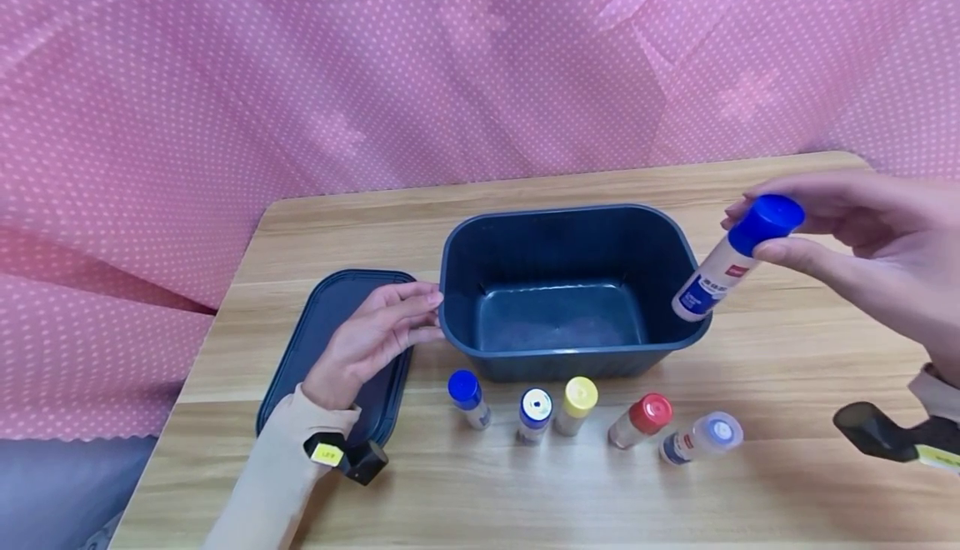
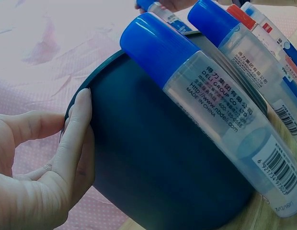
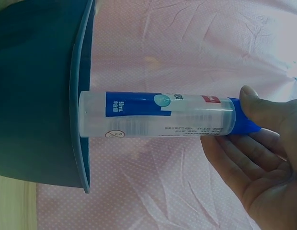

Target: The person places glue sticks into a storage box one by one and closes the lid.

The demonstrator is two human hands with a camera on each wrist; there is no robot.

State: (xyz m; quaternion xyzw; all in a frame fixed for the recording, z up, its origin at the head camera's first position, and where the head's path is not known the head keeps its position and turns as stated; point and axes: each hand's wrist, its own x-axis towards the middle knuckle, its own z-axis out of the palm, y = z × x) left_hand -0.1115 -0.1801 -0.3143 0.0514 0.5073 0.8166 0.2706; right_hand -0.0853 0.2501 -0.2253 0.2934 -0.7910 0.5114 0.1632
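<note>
A dark blue plastic bin [image 1: 558, 354] stands on the table. At its left rim, my left hand [image 1: 386, 325] pinches the edge, fingers lying against the outer wall in the left wrist view. Beyond the opposite end, my right hand [image 1: 877, 242] holds a clear liquid glue bottle [image 1: 716, 275] by its blue cap, between thumb and fingers. That bottle leans, its base reaching over the right rim. In front of the bin stand several more glue bottles: one blue-capped [image 1: 469, 398], one white-topped [image 1: 535, 415], one yellow-capped [image 1: 577, 405], one red-capped [image 1: 641, 420] and one clear-capped [image 1: 702, 437].
A dark lid [image 1: 333, 300] lies flat on the left of the wooden table [image 1: 525, 500], partly under the left forearm. Pink dotted cloth [image 1: 450, 75] hangs behind the table's back edge.
</note>
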